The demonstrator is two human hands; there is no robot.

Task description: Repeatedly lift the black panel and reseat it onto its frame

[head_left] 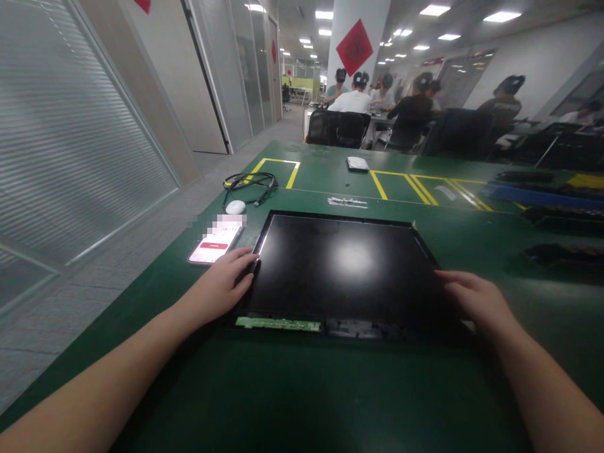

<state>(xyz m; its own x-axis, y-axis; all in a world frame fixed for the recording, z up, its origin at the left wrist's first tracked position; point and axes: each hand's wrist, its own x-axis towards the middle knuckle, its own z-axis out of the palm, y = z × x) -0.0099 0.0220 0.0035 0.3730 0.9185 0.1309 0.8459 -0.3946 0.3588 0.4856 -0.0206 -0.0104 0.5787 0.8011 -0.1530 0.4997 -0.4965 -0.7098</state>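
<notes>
A flat black display panel (pixel 340 270) lies in front of me, its glossy face up and reflecting a ceiling light. A narrow green circuit board (pixel 278 324) shows along the near edge. My left hand (pixel 231 277) holds the panel's left edge, fingertips on the frame. On the opposite side, my right hand (pixel 472 299) grips the right edge, with some fingers hidden below or behind it. Close to my left hand is a phone (pixel 214 245) with a lit screen.
On the green table (pixel 330 396) are a coiled black cable (pixel 250 182), a white rounded object (pixel 235 207), thin silvery strips (pixel 347 202) and a small metal box (pixel 357 163). A blue tray (pixel 523 194) and dark blurred parts sit at right. People sit at tables beyond.
</notes>
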